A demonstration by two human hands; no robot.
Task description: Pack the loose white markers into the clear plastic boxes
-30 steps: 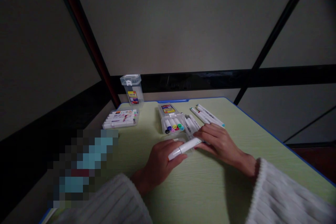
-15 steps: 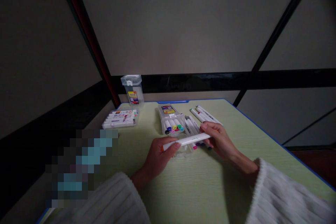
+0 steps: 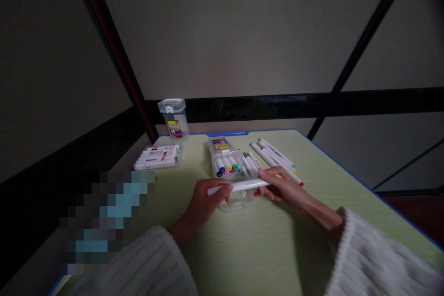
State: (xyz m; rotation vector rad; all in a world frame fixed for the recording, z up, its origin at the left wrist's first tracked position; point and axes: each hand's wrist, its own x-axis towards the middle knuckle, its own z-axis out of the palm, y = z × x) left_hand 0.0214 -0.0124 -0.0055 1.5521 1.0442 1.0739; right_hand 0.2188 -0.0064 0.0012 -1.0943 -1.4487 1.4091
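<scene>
A white marker [image 3: 247, 185] with orange ends is held nearly level between my two hands above the table. My left hand [image 3: 205, 201] pinches it near its left end, and my right hand [image 3: 285, 186] grips the other end. Behind them lies a clear plastic case [image 3: 215, 153], its open end towards me, with several white markers [image 3: 227, 165] inside showing coloured caps. Its clear lid [image 3: 238, 203] rests partly hidden beneath the held marker. Loose white markers [image 3: 254, 163] lie right of the case, some covered by my right hand.
More loose markers [image 3: 275, 152] lie spread farther right on the pale green table [image 3: 249, 249] with a blue edge. At the back left stands an upright clear container [image 3: 177, 122]. In front of it lies a flat clear marker box [image 3: 158, 156]. Part of the left side is pixelated.
Both hands have shifted slightly left with the marker, which now lies more level. More of the loose markers and the lid shows around my hands.
</scene>
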